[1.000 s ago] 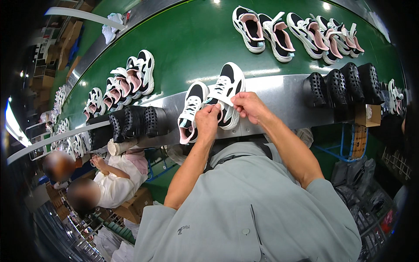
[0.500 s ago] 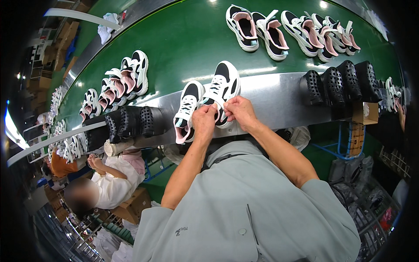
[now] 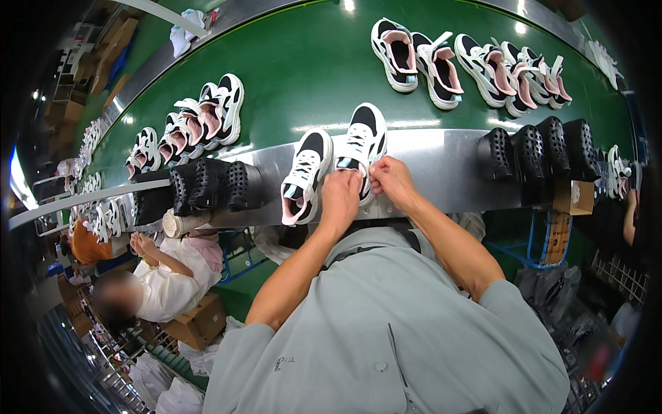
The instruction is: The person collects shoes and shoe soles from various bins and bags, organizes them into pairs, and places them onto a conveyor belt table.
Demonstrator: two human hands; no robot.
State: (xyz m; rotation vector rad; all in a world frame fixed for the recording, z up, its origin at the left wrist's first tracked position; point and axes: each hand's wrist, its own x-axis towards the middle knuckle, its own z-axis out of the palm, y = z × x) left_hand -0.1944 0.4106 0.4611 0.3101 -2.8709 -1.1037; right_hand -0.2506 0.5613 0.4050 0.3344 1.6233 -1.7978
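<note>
Two black-and-white sneakers lie on the metal shelf [image 3: 441,165] before the green conveyor belt [image 3: 303,69]. My left hand [image 3: 340,195] and my right hand [image 3: 390,181] are closed together on the heel end of the right sneaker [image 3: 362,141]. The left sneaker [image 3: 303,176] lies just beside them with its pink lining showing, and neither hand touches it.
Black perforated shoe lasts stand on the shelf at left [image 3: 207,186] and right [image 3: 538,148]. More sneakers with pink linings sit on the belt at upper right [image 3: 469,62] and left [image 3: 207,117]. A seated person in white [image 3: 165,276] works at lower left, beside cardboard boxes [image 3: 200,321].
Both hands stay on the right sneaker's heel, with small finger shifts. The belt's sneakers have drifted left in view. The person at lower left has raised their hands.
</note>
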